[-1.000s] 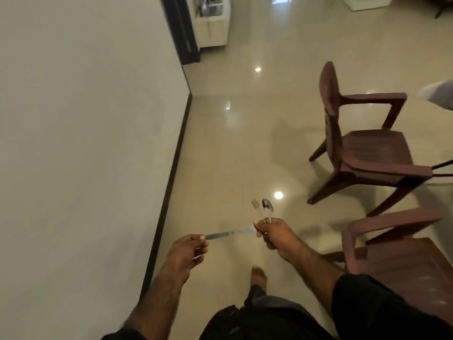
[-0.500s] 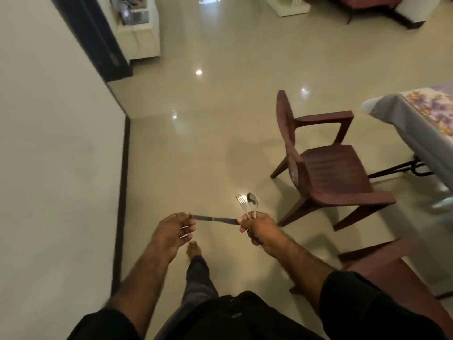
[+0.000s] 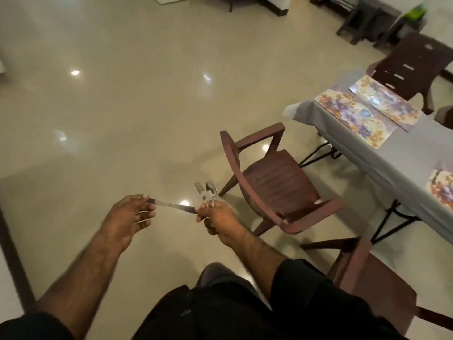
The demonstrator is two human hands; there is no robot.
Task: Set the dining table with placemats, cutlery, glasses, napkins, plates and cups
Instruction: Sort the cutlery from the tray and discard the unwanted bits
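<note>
Two hands share our cutlery: right hand (image 3: 218, 217) grips fork (image 3: 200, 192), spoon (image 3: 210, 191); left hand (image 3: 127, 217) pinches knife (image 3: 171, 206); worktop (image 3: 402, 165) at two o'clock.

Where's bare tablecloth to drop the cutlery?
Free: the grey cloth on the table between the near-corner placemat and the placemat at the right frame edge, along the chair side. Crowded: the far corner, where a second placemat abuts the first.
</note>
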